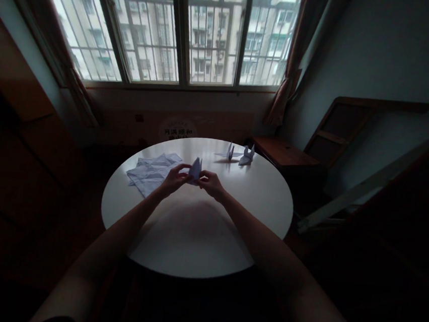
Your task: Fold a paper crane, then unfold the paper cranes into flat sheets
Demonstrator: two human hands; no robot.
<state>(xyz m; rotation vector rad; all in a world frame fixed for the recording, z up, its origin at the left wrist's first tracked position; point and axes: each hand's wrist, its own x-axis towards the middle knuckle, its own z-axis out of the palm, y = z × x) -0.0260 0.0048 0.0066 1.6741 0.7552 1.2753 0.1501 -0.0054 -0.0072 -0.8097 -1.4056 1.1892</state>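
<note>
Between my two hands is a small piece of folded paper [195, 169], held upright above the table with its pointed tips facing up. My left hand [176, 178] pinches its left side and lower edge. With thumb and fingers, my right hand [211, 183] grips its lower right side. Flat creased paper sheets [148, 171] lie in an overlapping pile just left of my left hand. Farther back on the right stand two folded paper cranes, one crane [230, 153] with its wings spread and another crane [247, 156] beside it.
The round white table [191, 250] is under my hands. A low wooden cabinet [287, 154] stands past its right rear edge. Behind the table, a cardboard sheet [218, 123] with printed characters leans below the barred window [211, 39].
</note>
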